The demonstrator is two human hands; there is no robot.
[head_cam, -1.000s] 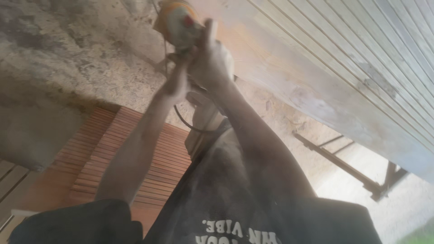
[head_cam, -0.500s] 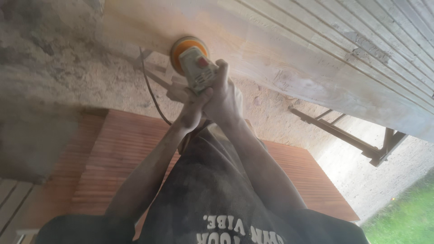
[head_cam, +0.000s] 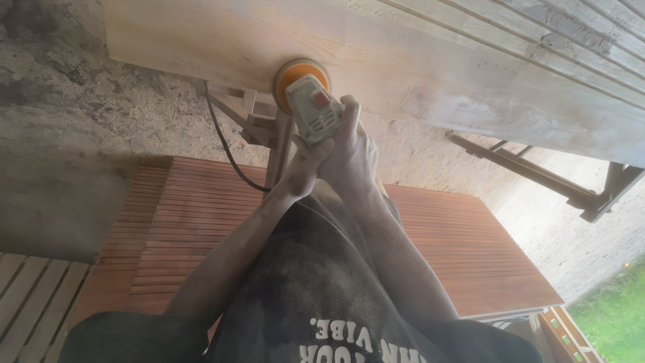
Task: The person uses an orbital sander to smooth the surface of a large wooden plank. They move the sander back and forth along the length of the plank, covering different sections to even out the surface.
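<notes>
A round sander [head_cam: 310,101] with an orange disc is pressed flat against the lower edge band of a long pale wooden panel [head_cam: 416,64], which lies on the worktop and runs from upper left to right across the view. The sander's grey body with its red switch points back from the disc toward the person, so the disc lies just ahead of both hands, on the far side of the grip. The right hand [head_cam: 353,151] is clenched around the rear of the body; the left hand [head_cam: 302,168] is closed against it from below and to the left, the two hands touching. Both forearms converge on the tool from the person's chest, the right one being the nearer to the panel's long unsanded stretch at the right. The panel's long axis is crossed by the sander's body almost squarely. A black cord [head_cam: 225,151] hangs down from the left of the tool. Reddish slatted boards [head_cam: 201,222] lie on the floor below, with a metal trestle [head_cam: 537,181] under the panel at right.
</notes>
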